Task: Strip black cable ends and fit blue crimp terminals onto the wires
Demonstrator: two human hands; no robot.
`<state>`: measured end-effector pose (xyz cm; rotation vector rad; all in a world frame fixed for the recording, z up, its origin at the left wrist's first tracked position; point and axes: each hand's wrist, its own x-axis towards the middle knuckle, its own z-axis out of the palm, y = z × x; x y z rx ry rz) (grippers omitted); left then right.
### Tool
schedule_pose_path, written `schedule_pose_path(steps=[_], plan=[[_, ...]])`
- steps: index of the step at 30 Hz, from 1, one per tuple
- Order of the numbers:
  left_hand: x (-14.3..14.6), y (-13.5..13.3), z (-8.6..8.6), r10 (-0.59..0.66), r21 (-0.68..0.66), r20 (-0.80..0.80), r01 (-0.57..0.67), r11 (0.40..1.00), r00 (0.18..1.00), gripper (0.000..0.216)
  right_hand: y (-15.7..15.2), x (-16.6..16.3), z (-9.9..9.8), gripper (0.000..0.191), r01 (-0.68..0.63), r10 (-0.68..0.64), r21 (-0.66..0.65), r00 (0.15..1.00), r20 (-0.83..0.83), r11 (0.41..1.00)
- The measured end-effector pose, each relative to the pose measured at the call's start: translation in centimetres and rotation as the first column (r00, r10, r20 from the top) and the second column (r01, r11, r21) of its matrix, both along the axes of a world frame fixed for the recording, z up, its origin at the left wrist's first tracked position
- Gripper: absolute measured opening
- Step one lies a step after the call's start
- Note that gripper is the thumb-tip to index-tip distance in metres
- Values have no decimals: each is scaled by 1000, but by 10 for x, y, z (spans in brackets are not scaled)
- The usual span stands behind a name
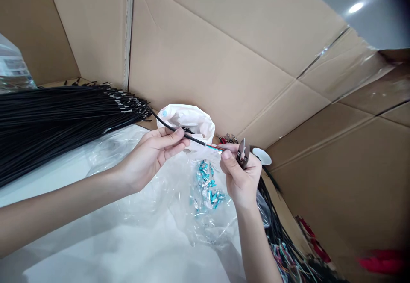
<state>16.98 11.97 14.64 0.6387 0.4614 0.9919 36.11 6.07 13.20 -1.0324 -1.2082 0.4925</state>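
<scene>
A black cable (194, 139) runs slantwise between my two hands. My left hand (156, 148) pinches its black jacket between thumb and fingers. From the jacket's end, thin coloured wires (214, 147) stick out, red and green-blue among them. Thumb and forefinger of my right hand (238, 174) close on the tips of those wires. The same right hand also holds a pair of cutting pliers (243, 152), jaws pointing up; their handles are hidden in the palm. Just below the wires lies a clear plastic bag (208, 184) with small teal and silver bits.
A thick bundle of black cables (64, 112) lies at the left, near a clear plastic bottle (14, 67). Behind my hands stands an open white bag (192, 114). More cables with bared coloured wires (285, 249) lie at right. Cardboard walls (208, 60) enclose the back and right.
</scene>
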Motion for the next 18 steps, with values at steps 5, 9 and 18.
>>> schedule_pose_path(steps=[5,9,18], plan=[[-1,9,-5,29,103,-149,-13,995,988,10,7,11,0,22,-80,84,-103,995,43,991],[-2,15,-6,55,243,-295,19,970,954,23,2,16,6,17,-205,228,-205,969,98,957],[0,26,0,147,396,-534,93,914,833,39,4,13,7,30,-411,402,-322,910,-96,853]])
